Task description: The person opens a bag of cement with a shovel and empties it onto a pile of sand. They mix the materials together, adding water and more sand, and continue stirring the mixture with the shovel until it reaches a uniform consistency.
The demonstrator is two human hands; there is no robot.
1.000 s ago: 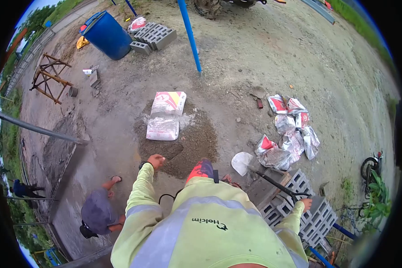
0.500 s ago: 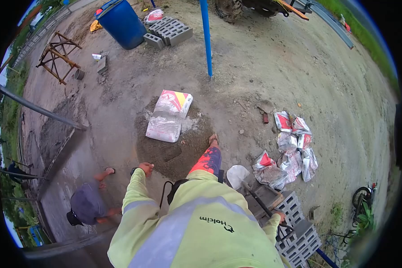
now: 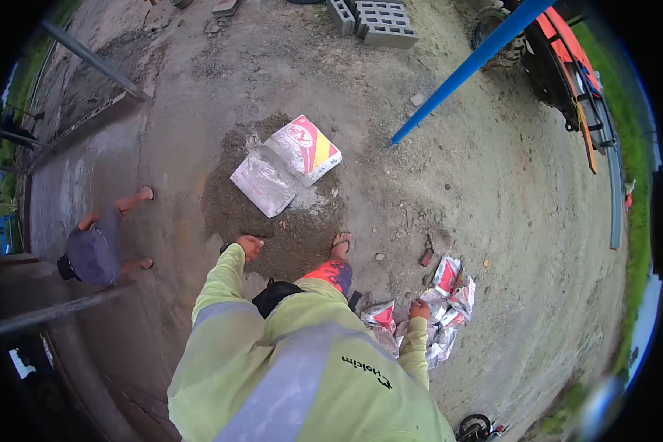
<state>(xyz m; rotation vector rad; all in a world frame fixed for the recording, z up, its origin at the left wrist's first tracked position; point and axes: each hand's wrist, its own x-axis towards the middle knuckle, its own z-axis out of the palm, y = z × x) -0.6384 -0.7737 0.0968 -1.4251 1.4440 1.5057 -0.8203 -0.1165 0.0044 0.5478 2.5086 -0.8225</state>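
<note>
My left hand (image 3: 250, 247) hangs over the near side of a pile of dark sandy mix (image 3: 228, 199), fingers curled and nothing visible in them. On that pile lies a printed cement bag (image 3: 302, 147), its nearer part (image 3: 265, 184) greyish and dusty. My right hand (image 3: 420, 309) is lowered in front of several crumpled red-and-white bags (image 3: 460, 295) on the ground. Its fingers look curled, and I see nothing held. My foot (image 3: 340, 245) in a sandal stands at the pile's right edge.
Another person (image 3: 99, 243) bends down at the left, near a metal pole (image 3: 59, 309). A blue post (image 3: 464, 74) slants up at the right. Hollow blocks (image 3: 387, 29) sit at the far side, and a vehicle wheel (image 3: 493, 37) is beyond the post.
My view has turned right and moved nearer the cement bag. My right hand was by a shovel handle beside hollow blocks; the shovel is now out of sight. The other person is more upright.
</note>
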